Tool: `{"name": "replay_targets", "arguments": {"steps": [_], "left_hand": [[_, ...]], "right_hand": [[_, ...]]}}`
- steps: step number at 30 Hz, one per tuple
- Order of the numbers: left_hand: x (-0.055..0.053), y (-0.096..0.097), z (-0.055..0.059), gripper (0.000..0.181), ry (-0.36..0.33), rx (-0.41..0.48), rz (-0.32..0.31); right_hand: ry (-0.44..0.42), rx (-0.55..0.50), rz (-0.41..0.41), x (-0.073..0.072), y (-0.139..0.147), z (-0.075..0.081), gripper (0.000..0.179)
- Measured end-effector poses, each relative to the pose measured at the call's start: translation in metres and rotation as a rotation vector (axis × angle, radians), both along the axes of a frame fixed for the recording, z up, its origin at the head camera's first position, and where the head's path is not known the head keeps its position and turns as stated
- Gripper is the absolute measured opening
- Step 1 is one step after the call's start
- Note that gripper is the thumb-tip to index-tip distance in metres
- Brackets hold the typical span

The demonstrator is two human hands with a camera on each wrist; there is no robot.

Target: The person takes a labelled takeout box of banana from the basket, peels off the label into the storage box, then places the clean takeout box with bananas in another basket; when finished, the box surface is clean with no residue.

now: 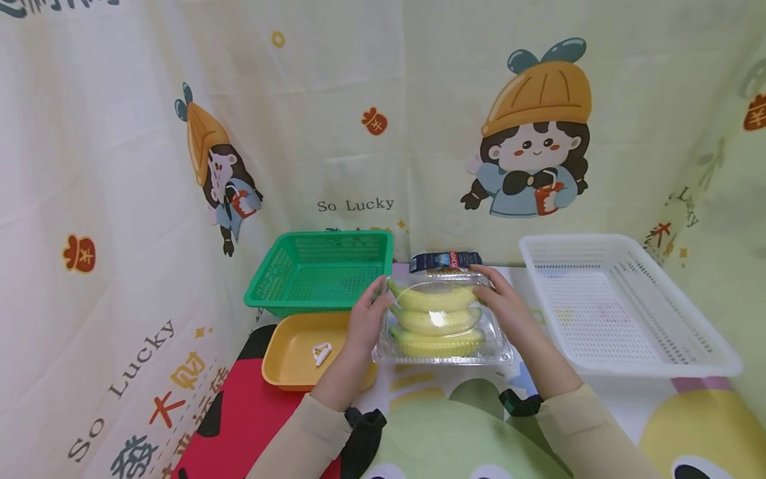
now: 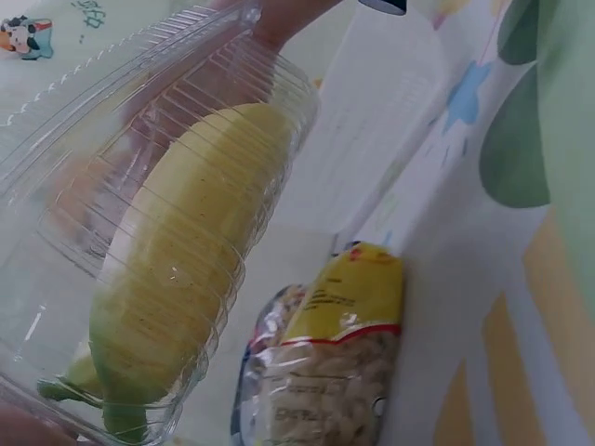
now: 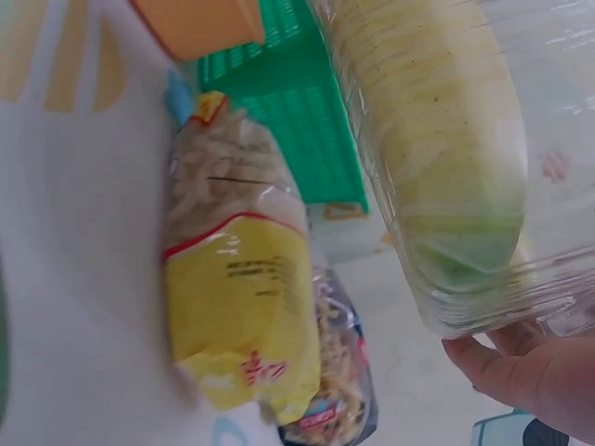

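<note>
A clear plastic clamshell box [image 1: 445,360] is held up over the table, with several yellow bananas [image 1: 439,322] with greenish ends inside. The left hand [image 1: 365,322] grips the box's left side, and the right hand [image 1: 501,303] grips its right side. In the right wrist view, fingers [image 3: 493,367] hold the box's edge from outside. Beneath the box, both wrist views show a yellow-and-clear bag of pasta [image 3: 242,288]; the box hides it in the head view. Just behind the box lies a dark-labelled pasta bag [image 1: 445,261].
A green basket [image 1: 320,308] stands at the back left. In front of it is a yellow tray [image 1: 287,382] holding a small white item [image 1: 321,353]. At right sits a large white basket [image 1: 658,370]. Printed cloth [image 1: 407,153] hangs behind and along the sides.
</note>
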State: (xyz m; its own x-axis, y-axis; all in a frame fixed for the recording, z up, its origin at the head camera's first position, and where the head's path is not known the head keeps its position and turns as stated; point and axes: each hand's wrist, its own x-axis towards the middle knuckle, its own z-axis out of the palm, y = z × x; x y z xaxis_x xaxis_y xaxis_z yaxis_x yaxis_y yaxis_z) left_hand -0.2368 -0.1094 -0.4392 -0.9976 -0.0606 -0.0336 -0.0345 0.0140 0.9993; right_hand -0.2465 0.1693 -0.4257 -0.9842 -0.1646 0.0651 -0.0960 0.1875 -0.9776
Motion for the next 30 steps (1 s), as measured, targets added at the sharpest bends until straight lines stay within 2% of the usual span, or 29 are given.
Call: {"name": "replay_targets", "arguments": {"steps": [6,8,15,24,30], "left_hand": [[-0.009,-0.018,0.012,0.045,0.036,-0.005,-0.001],[-0.013,-0.025,0.015,0.045,0.042,-0.014,0.015],[-0.027,-0.052,0.026,0.044,0.008,-0.015,0.078],[-0.036,-0.073,0.029,0.045,0.015,-0.012,0.098],[-0.045,-0.082,0.039,0.046,-0.041,-0.08,0.079]], "right_hand": [[0.004,0.028,-0.014,-0.012,-0.011,0.018,0.057],[-0.01,0.056,-0.015,-0.015,-0.013,0.022,0.059],[-0.073,0.237,-0.001,-0.028,-0.026,0.027,0.064],[-0.097,0.171,0.059,-0.037,-0.047,0.029,0.057],[-0.132,0.173,0.061,-0.045,-0.058,0.037,0.059]]}}
